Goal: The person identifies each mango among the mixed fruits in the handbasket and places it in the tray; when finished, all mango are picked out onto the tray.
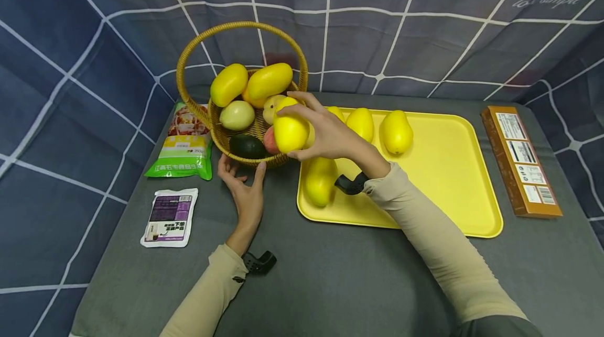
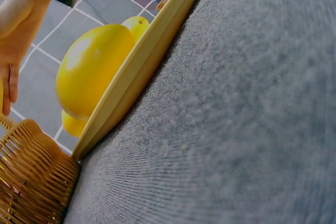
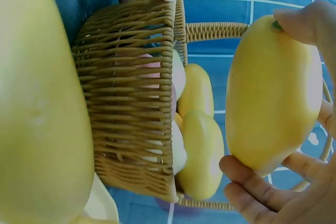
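My right hand (image 1: 327,130) holds a yellow mango (image 1: 290,126) over the right side of a wicker basket (image 1: 218,140). In the right wrist view the thumb presses by the green stem end of this mango (image 3: 273,95), with fingertips at its other end. My left hand (image 1: 246,198) touches the basket's front, its thumb and fingers spread along the outside below the rim. Inside the basket are two yellow mangoes (image 1: 270,81), a pale green fruit (image 1: 237,115), a dark green avocado (image 1: 247,146), a small pale yellow fruit (image 1: 270,109) and a partly hidden reddish fruit (image 1: 270,141).
A yellow tray (image 1: 443,169) right of the basket carries several more mangoes (image 1: 321,182) along its left and back. Left lie a green food bag (image 1: 184,151) and a white-and-purple pouch (image 1: 170,218). A brown box (image 1: 521,161) lies at far right. Checked cloth (image 1: 358,38) hangs behind.
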